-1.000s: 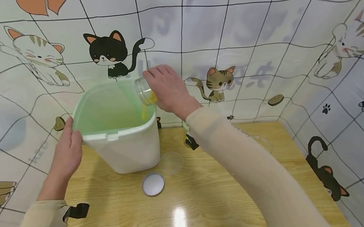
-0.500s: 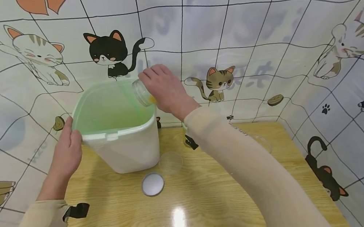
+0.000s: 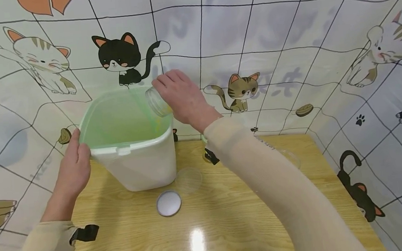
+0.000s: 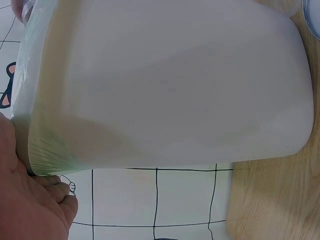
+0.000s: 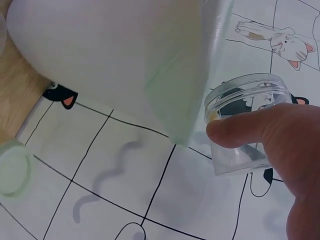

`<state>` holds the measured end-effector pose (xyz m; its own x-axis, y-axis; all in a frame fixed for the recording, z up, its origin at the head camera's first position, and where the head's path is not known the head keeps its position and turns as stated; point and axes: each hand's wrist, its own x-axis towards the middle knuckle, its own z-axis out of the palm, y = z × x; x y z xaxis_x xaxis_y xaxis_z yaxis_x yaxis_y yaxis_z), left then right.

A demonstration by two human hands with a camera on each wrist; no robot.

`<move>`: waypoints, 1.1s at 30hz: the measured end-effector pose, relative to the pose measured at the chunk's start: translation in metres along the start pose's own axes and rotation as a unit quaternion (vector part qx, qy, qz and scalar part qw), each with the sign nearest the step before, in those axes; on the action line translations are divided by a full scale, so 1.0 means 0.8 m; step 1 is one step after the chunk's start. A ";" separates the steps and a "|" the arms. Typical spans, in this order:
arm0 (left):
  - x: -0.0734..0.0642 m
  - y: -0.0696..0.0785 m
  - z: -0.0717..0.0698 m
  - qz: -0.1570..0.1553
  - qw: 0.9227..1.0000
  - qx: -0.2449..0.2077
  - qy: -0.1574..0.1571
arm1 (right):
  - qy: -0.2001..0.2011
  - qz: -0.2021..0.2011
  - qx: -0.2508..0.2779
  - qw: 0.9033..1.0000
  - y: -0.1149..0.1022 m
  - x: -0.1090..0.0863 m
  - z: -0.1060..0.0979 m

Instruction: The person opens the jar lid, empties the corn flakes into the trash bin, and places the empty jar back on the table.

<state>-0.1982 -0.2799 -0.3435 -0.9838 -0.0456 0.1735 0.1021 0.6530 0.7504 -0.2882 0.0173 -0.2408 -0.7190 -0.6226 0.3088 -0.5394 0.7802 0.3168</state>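
Note:
A white trash bin (image 3: 139,167) with a light green bag (image 3: 113,117) lining it stands on the table at centre left. My left hand (image 3: 72,168) holds its left rim; in the left wrist view, the fingers (image 4: 62,195) bend behind the bin's edge. Over the bin's right side, my right hand (image 3: 184,99) grips a clear jar (image 3: 156,101) without a lid. The jar is tipped, mouth towards the bin. A little yellow shows near its mouth in the right wrist view, and a faint yellow streak shows inside the bin below it.
On the wooden table (image 3: 232,227) a round white-faced lid (image 3: 169,203) lies before the bin, beside a clear disc (image 3: 189,180). A container with a pale green lid (image 5: 15,170) stands to the right, mostly behind my right arm. A cat-patterned sheet (image 3: 279,33) lines the walls.
My right hand has shifted slightly left and tipped the jar further. The yellow contents near the jar's mouth have shrunk, falling into the bin. The left hand and bin stay put.

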 end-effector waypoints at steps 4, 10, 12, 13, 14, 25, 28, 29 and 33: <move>0.000 0.001 0.001 0.000 1.000 -0.002 0.001 | 0.023 -0.022 -0.009 0.999 0.002 0.000 -0.001; 0.000 0.001 0.000 -0.004 1.000 0.001 0.001 | 0.042 -0.034 -0.015 0.998 0.003 0.002 -0.001; 0.000 0.001 0.000 -0.005 1.000 0.001 0.000 | 0.040 -0.040 -0.025 0.998 0.002 0.002 -0.002; 0.000 0.001 0.000 -0.004 1.000 0.000 0.000 | 0.041 -0.041 -0.026 0.998 0.002 0.002 -0.002; 0.000 0.001 0.000 -0.004 1.000 0.001 0.000 | 0.043 -0.040 -0.026 0.998 0.001 0.003 -0.003; 0.002 0.001 0.001 -0.004 1.000 0.002 0.001 | 0.047 -0.033 -0.028 0.998 0.003 0.000 -0.005; 0.001 0.001 0.001 -0.009 1.000 0.005 0.000 | 0.045 -0.018 -0.006 0.999 0.005 -0.002 -0.004; 0.001 0.001 0.001 -0.010 1.000 0.006 0.001 | 0.043 -0.015 -0.001 0.999 0.006 -0.003 -0.003; 0.000 0.001 0.001 -0.013 1.000 0.006 -0.001 | 0.033 -0.011 0.021 0.999 0.010 -0.008 0.001</move>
<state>-0.1984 -0.2788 -0.3435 -0.9862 -0.0613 0.1537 0.0754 0.6605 0.7470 -0.2879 0.0276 -0.2406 -0.6771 -0.6414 0.3606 -0.5742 0.7671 0.2863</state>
